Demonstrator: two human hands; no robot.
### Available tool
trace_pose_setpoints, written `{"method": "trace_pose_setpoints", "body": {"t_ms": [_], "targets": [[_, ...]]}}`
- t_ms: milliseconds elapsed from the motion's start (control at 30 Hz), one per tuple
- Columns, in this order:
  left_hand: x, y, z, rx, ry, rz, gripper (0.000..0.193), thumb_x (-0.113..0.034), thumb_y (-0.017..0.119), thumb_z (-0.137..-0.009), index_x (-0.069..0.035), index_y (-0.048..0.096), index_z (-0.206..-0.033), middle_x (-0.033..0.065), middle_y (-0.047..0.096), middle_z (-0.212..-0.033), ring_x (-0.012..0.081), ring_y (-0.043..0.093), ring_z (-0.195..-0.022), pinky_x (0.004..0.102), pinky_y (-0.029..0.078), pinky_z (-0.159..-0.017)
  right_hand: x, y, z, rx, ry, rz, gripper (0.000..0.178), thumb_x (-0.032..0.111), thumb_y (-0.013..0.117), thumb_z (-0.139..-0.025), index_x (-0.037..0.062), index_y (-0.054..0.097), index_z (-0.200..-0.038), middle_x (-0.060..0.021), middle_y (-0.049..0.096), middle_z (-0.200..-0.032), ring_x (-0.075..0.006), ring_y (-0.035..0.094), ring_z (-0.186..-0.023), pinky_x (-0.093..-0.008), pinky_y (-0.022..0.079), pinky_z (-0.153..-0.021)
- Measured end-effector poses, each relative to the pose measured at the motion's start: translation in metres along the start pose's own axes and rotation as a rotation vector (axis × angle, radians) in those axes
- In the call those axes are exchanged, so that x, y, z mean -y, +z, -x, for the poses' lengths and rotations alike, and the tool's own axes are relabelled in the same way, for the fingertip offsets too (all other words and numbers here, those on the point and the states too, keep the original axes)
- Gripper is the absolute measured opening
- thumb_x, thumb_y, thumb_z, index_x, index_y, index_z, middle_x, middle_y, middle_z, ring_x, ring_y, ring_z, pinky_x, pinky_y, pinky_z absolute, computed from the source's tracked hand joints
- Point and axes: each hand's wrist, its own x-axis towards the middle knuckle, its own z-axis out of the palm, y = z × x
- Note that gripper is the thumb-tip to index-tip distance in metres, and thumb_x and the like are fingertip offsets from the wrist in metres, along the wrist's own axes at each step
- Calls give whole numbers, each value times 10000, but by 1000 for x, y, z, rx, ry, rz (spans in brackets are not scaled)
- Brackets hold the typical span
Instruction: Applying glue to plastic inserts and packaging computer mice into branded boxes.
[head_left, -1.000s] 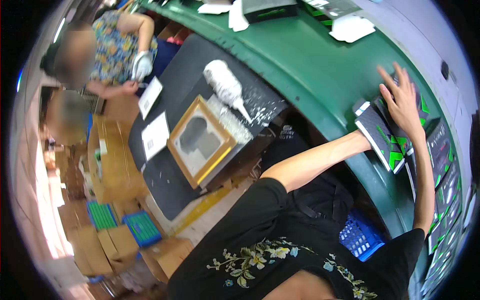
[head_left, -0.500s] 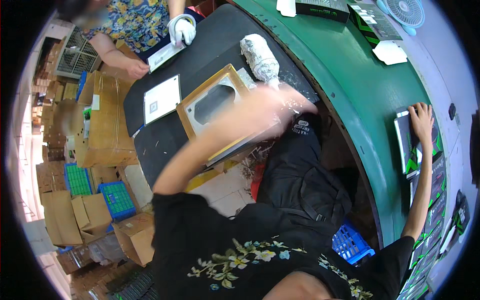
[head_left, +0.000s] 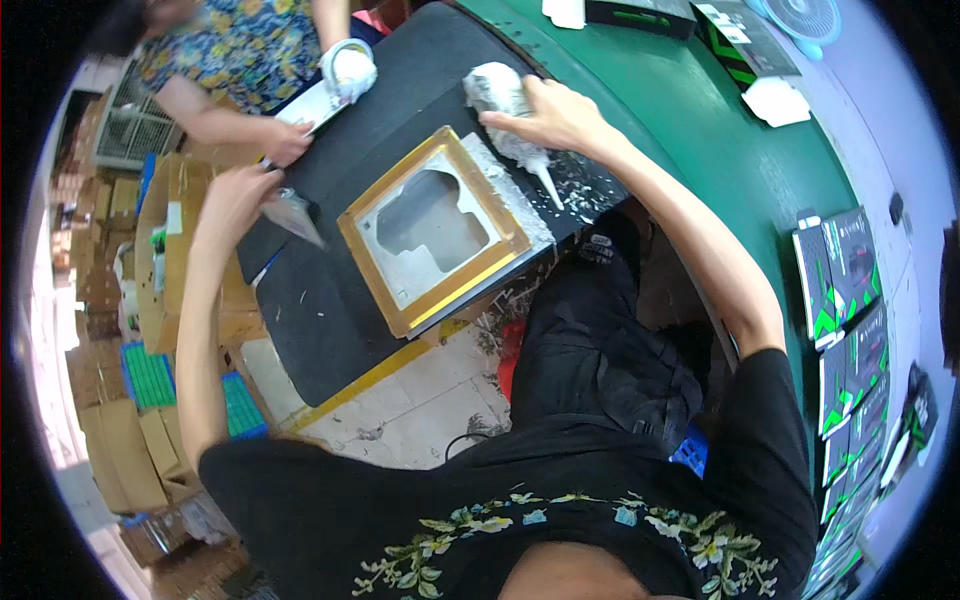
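My left hand (head_left: 235, 207) is closed at the table's left edge, with a thin, pale flat piece (head_left: 292, 215) trailing from its fingers. That piece is tilted and smeared by motion, so its kind is unclear. Over on the right, my right hand (head_left: 562, 118) is wrapped round a bottle (head_left: 498, 92) covered in crinkled white wrapping. A narrow white nozzle (head_left: 547, 185) points from it toward me. Between my hands lies a square stencil frame (head_left: 362, 250) with a brown-taped border. Its white inner sheet (head_left: 405, 285) has an irregular cut-out with grey showing through.
Across the black table (head_left: 330, 345), a co-worker's gloved hand (head_left: 352, 72) and bare hand hold a white panel (head_left: 318, 105). White scraps lie near the nozzle. Black-and-green boxes (head_left: 840, 270) line the green bench (head_left: 690, 130) at right. Cardboard boxes (head_left: 200, 290) stand at left.
My right hand has gone from the boxes at right to the wrapped bottle. My left hand has swung left from near the nozzle. The white panel left of the frame is gone from its spot.
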Motion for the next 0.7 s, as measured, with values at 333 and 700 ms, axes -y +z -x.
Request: {"method": "trace_pose_setpoints", "body": {"t_ms": [333,700], "targets": [[-153,35,80,-598,-715,1776,367,-34,576,-954,-60,432,-1291,61,627,-1004,92,595,-841,203,474,-583,-36,-5,-42,249,228,-788,573,426,769,-708,-35,700,-1040,-118,696,-982,-224,676,-838,-348,572,-751],[-197,47,38,-224,-809,1772,293,-143,591,-962,-2,525,-1210,36,668,-850,46,590,-687,185,478,-568,58,-81,50,194,-301,-1592,403,209,681,-872,-10,583,-1195,-121,651,-1155,-220,633,-1067,-394,473,-987]]}}
